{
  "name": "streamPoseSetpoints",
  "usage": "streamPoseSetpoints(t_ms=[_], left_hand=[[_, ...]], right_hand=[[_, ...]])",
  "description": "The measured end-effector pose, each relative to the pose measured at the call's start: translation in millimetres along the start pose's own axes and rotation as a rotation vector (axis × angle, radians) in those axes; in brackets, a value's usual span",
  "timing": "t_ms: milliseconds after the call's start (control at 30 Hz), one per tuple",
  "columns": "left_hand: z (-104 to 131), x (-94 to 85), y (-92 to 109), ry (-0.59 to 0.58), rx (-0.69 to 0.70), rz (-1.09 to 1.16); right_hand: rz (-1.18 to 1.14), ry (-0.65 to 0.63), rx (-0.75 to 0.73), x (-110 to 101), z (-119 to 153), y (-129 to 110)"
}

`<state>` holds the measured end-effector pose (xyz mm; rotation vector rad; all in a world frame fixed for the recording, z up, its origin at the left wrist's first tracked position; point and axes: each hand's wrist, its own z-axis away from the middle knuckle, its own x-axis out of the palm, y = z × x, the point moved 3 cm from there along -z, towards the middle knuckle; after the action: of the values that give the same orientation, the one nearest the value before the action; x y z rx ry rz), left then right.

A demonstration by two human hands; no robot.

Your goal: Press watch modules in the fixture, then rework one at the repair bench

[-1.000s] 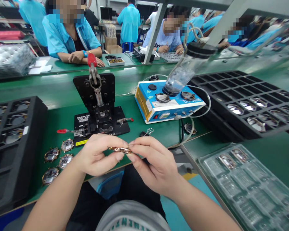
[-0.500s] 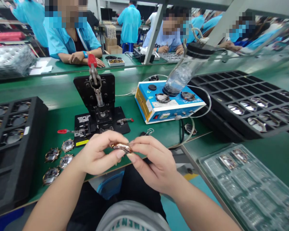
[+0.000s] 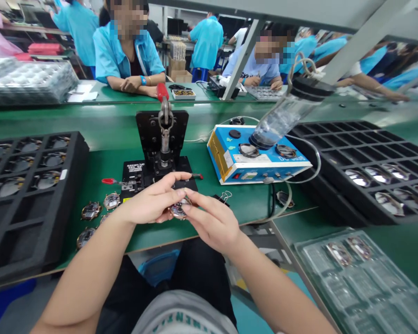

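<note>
A round watch case (image 3: 178, 211) with a shiny rim is held between both hands over the front edge of the green bench. My left hand (image 3: 153, 200) grips its left side, thumb on top. The fingers of my right hand (image 3: 214, 220) are closed on its right side. Just behind the hands stands a black press fixture (image 3: 162, 134) with red-tipped levers. Several similar watch cases, among them one (image 3: 91, 210) with a gold-coloured rim, lie left of my left forearm.
Black foam trays (image 3: 75, 162) (image 3: 320, 185) with watch parts flank the bench. A blue box (image 3: 261, 160) carries a clear cylinder (image 3: 278, 118). A binder clip (image 3: 225, 197) lies before it. A clear plastic tray (image 3: 365, 283) sits at right. People in blue sit opposite.
The watch case has turned from edge-on to showing its face. Both hands are slightly higher in view, and the camera view has shifted left.
</note>
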<state>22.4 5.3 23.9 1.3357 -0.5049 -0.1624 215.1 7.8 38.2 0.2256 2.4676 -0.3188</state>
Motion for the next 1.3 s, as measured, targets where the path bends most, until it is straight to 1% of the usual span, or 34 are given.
streamPoseSetpoints(t_ms=[67,100,133,167,233,267,300,333,400,500,633,767,1033,1300], left_hand=[[4,-10.2,8,0.116,0.018,-0.049],[6,-17.1,14,0.209,0.064,-0.053],[8,-24.9,20,0.328,0.142,-0.031],[11,-32.9,28,0.464,0.25,0.021],[18,-47.0,39,0.74,0.494,0.194],[20,-51.8,42,0.845,0.59,0.286],[21,-54.9,44,0.912,0.655,0.364],[21,-56.5,44,0.948,0.693,0.419],[18,-57.1,44,0.969,0.714,0.459],[15,-56.6,41,0.968,0.716,0.443],[14,-59.0,39,0.988,0.7,0.435],[13,-60.1,40,0.982,0.713,0.452],[11,-56.5,41,0.967,0.713,0.457],[11,-57.7,40,0.968,0.704,0.438]], right_hand=[[-0.038,0.003,0.058,4,3,7],[-0.043,-0.007,0.092,7,5,12],[-0.034,-0.027,0.121,10,7,18],[-0.015,-0.048,0.142,13,9,24],[0.033,-0.088,0.149,20,12,38],[0.051,-0.107,0.133,24,12,44],[0.063,-0.127,0.108,29,12,51],[0.072,-0.149,0.079,34,11,57],[0.082,-0.2,0.014,46,6,68],[0.09,-0.268,-0.066,62,-3,82],[0.109,-0.336,-0.155,75,-13,92],[0.16,-0.367,-0.182,77,-16,92],[0.219,-0.354,-0.175,74,-11,92],[0.181,-0.344,-0.201,71,-3,90]])
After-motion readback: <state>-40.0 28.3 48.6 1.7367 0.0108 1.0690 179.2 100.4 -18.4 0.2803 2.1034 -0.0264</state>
